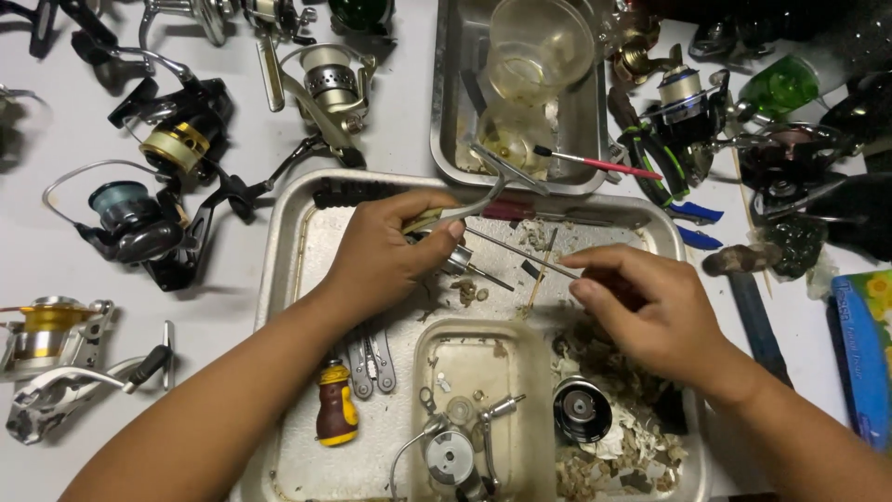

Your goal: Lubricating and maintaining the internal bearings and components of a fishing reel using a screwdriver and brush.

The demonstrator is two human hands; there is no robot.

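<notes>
My left hand (381, 251) grips a fishing reel body (455, 244) with a curved metal bail arm over a large metal tray (288, 279). My right hand (650, 311) pinches a thin metal rod (520, 253) whose tip reaches toward the reel part. Both hands hover above the tray's middle. Below them lie a small rectangular metal dish (474, 353) with reel parts, a black spool (583, 411) and dirty paper scraps (623, 446).
Several spinning reels (177, 135) lie on the white table at left. A second metal tray (446, 112) at the back holds a clear plastic cup (539, 42) and a red-handled brush (595, 165). A stubby yellow screwdriver (336, 404), pliers (372, 358) and a hammer (743, 279) are near.
</notes>
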